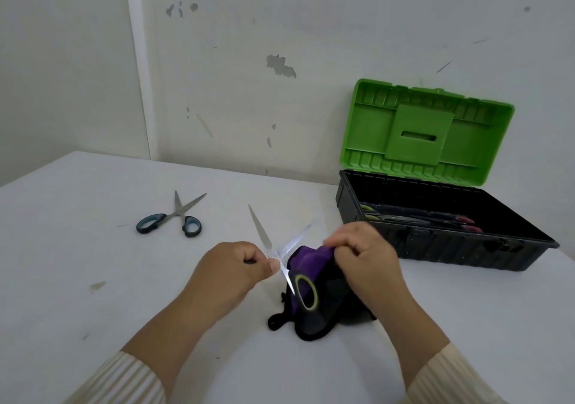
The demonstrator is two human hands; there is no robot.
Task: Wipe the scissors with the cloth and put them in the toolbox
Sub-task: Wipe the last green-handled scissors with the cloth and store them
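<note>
My left hand (235, 268) grips one handle of an opened pair of scissors (260, 232) with a black and yellow-green handle ring (306, 291); the blades spread apart above the table. My right hand (362, 254) pinches a purple and black cloth (308, 257) against one blade. A second pair of scissors (174, 218) with blue-grey handles lies open on the table to the left. The toolbox (435, 248), black with a raised green lid (426, 129), stands open at the right and holds several scissors.
The white table (93, 248) runs up to a scuffed white wall behind. The toolbox sits close to the table's right edge. Cream ribbed sleeves cover both forearms at the bottom of the view.
</note>
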